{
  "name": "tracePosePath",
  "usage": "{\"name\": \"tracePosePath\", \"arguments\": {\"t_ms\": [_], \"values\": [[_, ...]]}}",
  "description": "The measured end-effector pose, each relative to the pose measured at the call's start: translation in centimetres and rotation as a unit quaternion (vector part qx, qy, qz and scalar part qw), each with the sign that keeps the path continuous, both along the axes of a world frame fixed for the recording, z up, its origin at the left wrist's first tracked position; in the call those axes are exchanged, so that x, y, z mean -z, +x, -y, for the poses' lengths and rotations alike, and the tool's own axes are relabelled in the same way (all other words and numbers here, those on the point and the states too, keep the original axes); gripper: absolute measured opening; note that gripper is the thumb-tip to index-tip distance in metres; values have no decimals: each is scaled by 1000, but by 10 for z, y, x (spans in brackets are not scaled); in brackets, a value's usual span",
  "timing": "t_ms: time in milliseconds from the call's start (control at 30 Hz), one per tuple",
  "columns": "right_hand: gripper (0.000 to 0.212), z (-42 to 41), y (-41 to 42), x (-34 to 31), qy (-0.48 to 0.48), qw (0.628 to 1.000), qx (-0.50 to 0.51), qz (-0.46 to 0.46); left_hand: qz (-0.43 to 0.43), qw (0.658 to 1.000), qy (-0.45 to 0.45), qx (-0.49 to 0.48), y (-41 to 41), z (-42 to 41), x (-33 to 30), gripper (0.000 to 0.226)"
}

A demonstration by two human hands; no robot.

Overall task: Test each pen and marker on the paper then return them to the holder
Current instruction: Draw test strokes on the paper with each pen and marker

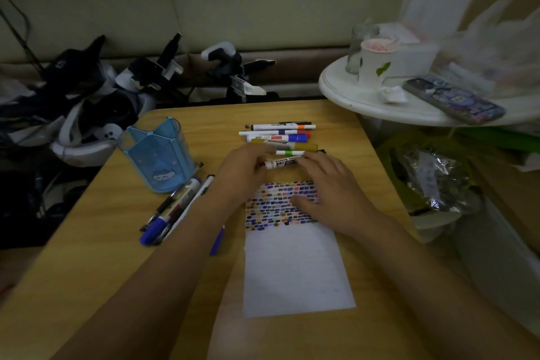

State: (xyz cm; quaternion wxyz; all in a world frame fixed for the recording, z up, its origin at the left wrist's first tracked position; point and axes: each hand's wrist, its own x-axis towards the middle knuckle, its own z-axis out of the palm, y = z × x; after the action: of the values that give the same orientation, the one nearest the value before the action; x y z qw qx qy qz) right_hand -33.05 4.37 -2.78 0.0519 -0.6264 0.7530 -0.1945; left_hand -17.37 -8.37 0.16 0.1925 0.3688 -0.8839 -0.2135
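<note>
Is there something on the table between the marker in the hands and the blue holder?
Nothing visible does. The marker lies right of the holder, with bare table between them; the loose pens lie nearer the camera.

We hold a whiteboard marker (281, 163) between our left hand (243, 169) and right hand (330, 187), above the paper (295, 269), beside the blue holder (157, 155).

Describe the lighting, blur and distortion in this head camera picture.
Head view: dim overall, darkening towards the corners; the wide lens bows the table edges; the plastic bags at upper right are smeared; the marker label between the left hand and right hand reads only partly; the paper shows no glare.
</note>
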Motion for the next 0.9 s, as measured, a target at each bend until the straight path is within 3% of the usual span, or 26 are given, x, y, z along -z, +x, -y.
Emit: {"name": "tracePosePath", "arguments": {"t_ms": [167,533,767,900], "values": [[78,-1,0,0,-1,1000,3,0,11,1000,-11,-6,4,6,1,34],[72,-2,1,-5,-18,1000,10,8,-69,997,28,-1,23,2,-1,28],[33,1,12,-16,-128,991,-5,44,-134,990,23,25,55,-27,-17,30],[32,-4,23,-28,-138,990,-23,11,-174,984,15,26,72,-43,-24,28]]}}
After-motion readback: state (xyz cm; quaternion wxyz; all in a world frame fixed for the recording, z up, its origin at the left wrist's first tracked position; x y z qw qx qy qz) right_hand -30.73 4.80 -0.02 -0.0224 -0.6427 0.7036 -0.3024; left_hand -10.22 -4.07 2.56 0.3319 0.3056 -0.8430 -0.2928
